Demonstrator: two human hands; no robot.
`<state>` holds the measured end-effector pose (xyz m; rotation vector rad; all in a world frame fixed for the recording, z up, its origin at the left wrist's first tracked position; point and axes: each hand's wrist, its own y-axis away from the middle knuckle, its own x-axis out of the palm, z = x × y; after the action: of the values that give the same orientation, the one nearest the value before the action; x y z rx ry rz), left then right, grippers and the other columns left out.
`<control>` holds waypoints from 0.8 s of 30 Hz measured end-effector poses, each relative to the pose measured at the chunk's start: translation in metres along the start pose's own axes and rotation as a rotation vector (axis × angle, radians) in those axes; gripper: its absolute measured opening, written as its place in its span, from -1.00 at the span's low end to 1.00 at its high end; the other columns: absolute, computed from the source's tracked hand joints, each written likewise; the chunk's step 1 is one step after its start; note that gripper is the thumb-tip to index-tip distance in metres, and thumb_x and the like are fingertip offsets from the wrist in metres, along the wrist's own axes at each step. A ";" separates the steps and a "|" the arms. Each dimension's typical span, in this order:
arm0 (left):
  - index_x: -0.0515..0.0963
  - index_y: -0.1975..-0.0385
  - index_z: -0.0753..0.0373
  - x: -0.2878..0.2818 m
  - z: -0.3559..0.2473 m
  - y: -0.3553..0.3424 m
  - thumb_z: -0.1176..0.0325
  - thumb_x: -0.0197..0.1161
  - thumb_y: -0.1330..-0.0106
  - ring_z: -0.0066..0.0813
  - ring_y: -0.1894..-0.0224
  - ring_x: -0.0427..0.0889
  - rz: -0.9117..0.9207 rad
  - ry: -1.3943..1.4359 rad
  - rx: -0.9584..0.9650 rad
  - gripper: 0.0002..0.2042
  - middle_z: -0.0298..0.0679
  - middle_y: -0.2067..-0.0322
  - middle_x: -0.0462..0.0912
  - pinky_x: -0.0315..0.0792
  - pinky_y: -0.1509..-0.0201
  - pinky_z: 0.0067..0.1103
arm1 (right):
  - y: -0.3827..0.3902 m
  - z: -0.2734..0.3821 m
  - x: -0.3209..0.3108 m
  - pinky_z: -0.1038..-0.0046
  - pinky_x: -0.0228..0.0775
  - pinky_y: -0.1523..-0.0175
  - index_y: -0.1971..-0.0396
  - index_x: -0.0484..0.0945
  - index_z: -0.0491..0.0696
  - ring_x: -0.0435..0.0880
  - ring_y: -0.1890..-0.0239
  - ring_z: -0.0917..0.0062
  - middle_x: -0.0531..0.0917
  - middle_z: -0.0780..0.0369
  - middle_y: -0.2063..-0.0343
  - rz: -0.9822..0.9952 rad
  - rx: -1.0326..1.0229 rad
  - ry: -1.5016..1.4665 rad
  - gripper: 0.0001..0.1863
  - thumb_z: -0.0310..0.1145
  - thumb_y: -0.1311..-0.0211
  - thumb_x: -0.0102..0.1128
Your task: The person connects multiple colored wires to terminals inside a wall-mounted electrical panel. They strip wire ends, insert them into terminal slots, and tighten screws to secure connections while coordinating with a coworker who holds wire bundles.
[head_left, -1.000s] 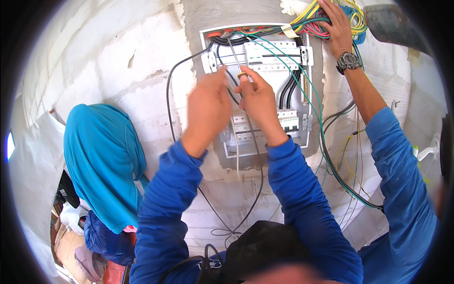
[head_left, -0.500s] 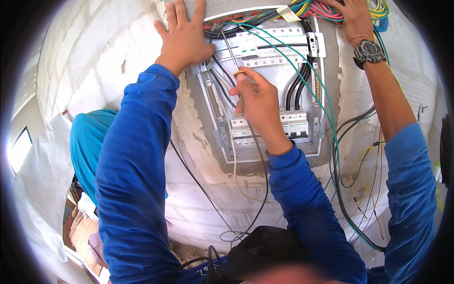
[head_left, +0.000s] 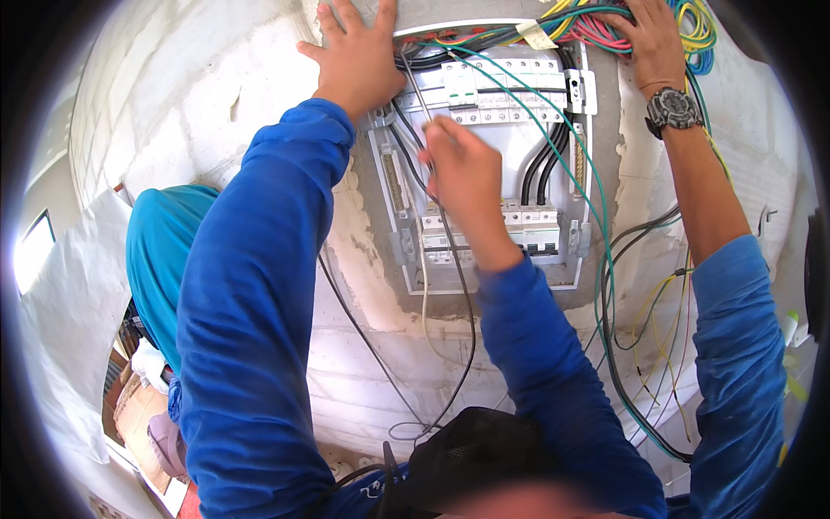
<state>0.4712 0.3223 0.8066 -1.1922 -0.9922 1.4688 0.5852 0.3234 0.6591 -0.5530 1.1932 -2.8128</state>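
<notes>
My left hand (head_left: pixel 354 65) lies with fingers spread on the wall at the upper left corner of a white electrical panel box (head_left: pixel 519 286). My right hand (head_left: pixel 462 177) is closed around a screwdriver, slightly blurred, whose metal shaft (head_left: pixel 415 86) reaches up to the box's top left corner among black cables. Inside are an upper row of white breakers (head_left: pixel 506 108), a lower one (head_left: pixel 540 227) and black wires running between them. Thin green wires hang across the box. Above its top right corner, a co-worker's hand (head_left: pixel 653 48) grips a bundle of coloured wires (head_left: pixel 696 22).
A co-worker's blue sleeve (head_left: pixel 735 346) rises at the right, with loose wires (head_left: pixel 657 320) hanging beside it. A turquoise cloth (head_left: pixel 156 251) hangs at the left over bags and cardboard (head_left: pixel 138 406). A dark mesh item (head_left: pixel 458 432) is at the bottom between my arms.
My left hand has risen from beside my right hand to rest spread on the wall. My right hand still holds the screwdriver. The view has shifted slightly.
</notes>
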 end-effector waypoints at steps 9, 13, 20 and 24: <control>0.04 -0.64 0.05 -0.011 0.003 -0.002 0.36 0.45 -0.06 0.42 -0.63 -0.08 0.052 0.025 0.011 0.06 0.36 -0.57 -0.04 0.05 -0.45 0.45 | 0.031 0.003 -0.007 0.58 0.43 0.48 -0.28 0.57 -0.24 0.60 0.60 0.70 0.79 0.18 0.38 -0.052 -0.056 0.043 -0.51 -0.20 -0.55 0.22; 0.08 -0.63 0.08 -0.013 0.004 0.003 0.33 0.45 -0.10 0.35 -0.64 -0.06 0.035 0.034 0.023 0.01 0.32 -0.57 0.01 0.06 -0.48 0.40 | 0.040 0.014 -0.022 0.54 0.46 0.44 -0.34 0.53 -0.15 0.62 0.46 0.64 0.80 0.16 0.23 -0.021 0.037 0.191 -0.51 -0.29 -0.51 0.24; 0.28 -0.52 0.17 -0.005 0.030 0.037 0.24 0.50 -0.25 0.11 -0.54 0.30 -0.197 0.261 0.137 -0.18 0.03 -0.45 0.39 0.13 -0.58 0.09 | 0.045 0.073 -0.031 0.17 0.64 0.08 -0.07 0.61 -0.11 0.82 0.19 0.00 0.81 -0.06 0.23 -0.065 -0.362 0.814 -0.66 -0.30 -0.37 0.31; 0.30 -0.52 0.17 -0.002 0.053 0.065 0.23 0.50 -0.25 0.11 -0.59 0.22 -0.109 0.317 0.198 -0.19 0.05 -0.48 0.36 0.11 -0.58 0.12 | 0.038 0.079 -0.025 0.15 0.62 0.01 -0.09 0.63 -0.10 0.82 0.15 0.01 0.81 -0.07 0.23 -0.096 -0.266 0.981 -0.63 -0.26 -0.38 0.29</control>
<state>0.4075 0.3059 0.7544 -1.1629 -0.6688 1.2148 0.6311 0.2463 0.6755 0.9258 1.6694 -3.0559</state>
